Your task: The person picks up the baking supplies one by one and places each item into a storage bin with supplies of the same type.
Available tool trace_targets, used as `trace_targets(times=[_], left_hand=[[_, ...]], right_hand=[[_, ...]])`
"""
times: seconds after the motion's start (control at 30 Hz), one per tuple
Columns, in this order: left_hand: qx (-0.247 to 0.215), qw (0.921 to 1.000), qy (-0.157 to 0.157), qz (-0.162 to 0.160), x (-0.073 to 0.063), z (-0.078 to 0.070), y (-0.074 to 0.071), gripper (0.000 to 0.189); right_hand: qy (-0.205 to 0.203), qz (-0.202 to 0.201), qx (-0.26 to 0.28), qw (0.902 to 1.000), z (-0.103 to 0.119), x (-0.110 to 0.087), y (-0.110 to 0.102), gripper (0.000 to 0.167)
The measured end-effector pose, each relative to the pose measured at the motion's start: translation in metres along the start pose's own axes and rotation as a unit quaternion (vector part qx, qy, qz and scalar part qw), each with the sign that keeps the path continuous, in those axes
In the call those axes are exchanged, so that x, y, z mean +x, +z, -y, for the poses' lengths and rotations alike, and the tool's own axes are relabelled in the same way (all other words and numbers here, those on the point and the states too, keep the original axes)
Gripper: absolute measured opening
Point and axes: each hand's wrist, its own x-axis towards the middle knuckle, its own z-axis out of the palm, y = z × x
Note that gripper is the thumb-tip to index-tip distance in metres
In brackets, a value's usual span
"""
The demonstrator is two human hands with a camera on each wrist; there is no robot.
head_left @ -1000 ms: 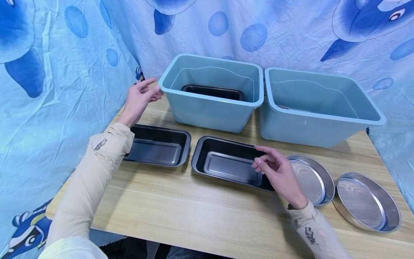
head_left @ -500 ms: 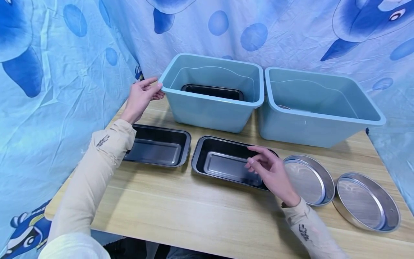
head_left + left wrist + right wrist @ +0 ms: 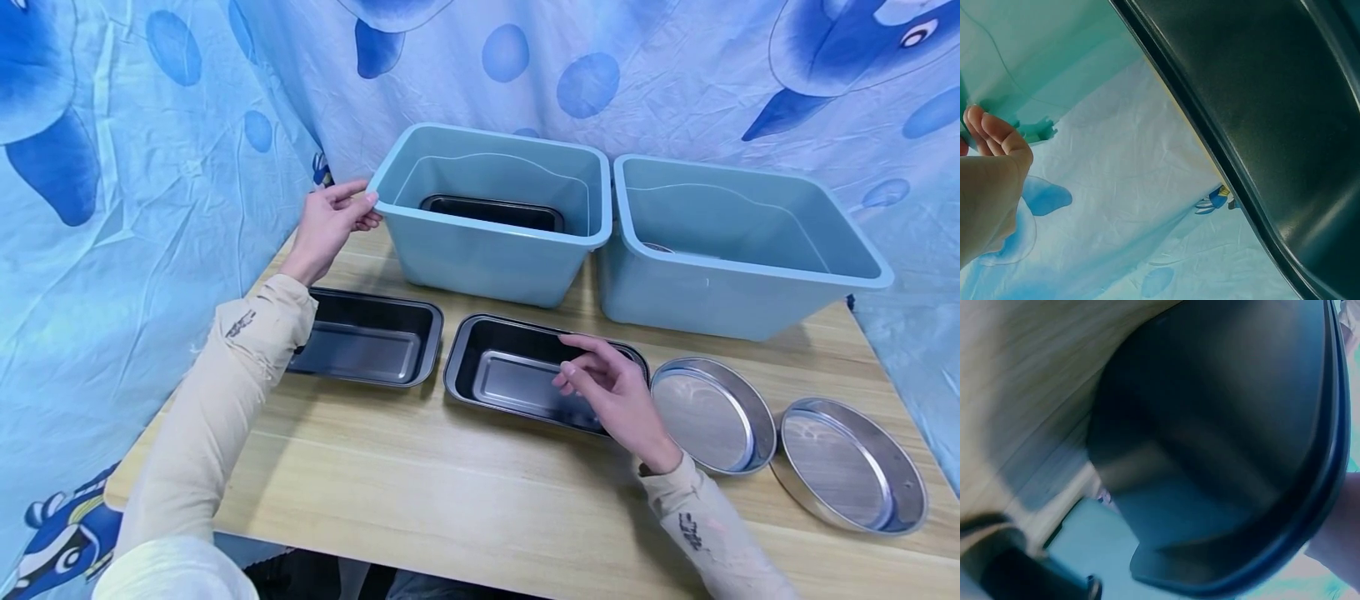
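Note:
My left hand (image 3: 327,229) pinches the left corner rim of a light blue plastic bin (image 3: 480,260); the left wrist view shows its fingers bent over that edge. Inside this bin lies a dark loaf pan (image 3: 498,215), partly hidden by the front wall. Over the right end of another black loaf pan (image 3: 517,379) hovers my right hand (image 3: 615,396), fingers loosely bent and holding nothing. That pan fills much of the right wrist view. A further loaf pan (image 3: 367,348) sits beneath my left forearm, its left end covered by the sleeve.
Two round silver cake tins (image 3: 712,417) stand at the right of the wooden table (image 3: 420,492). A second blue bin (image 3: 720,304) sits close beside the first, with a bit of a metal rim (image 3: 658,247) showing inside. Patterned blue cloth (image 3: 480,75) hangs behind.
My right hand has drifted left over the loaf pan, uncovering more of its right end and the nearer cake tin. The left hand has come slightly closer onto the bin's rim.

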Motion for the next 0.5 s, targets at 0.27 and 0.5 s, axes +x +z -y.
trace_targets(times=[0.27, 0.5], left_hand=[[-0.008, 1.0000, -0.002, 0.001, -0.001, -0.002, 0.001, 0.048], [-0.001, 1.0000, -0.001, 0.002, -0.001, -0.001, 0.000, 0.047]], right_hand=[[-0.009, 0.022, 0.020, 0.9995, 0.001, 0.008, 0.010, 0.036], [0.000, 0.033, 0.032, 0.9989, 0.000, 0.013, 0.020, 0.035]])
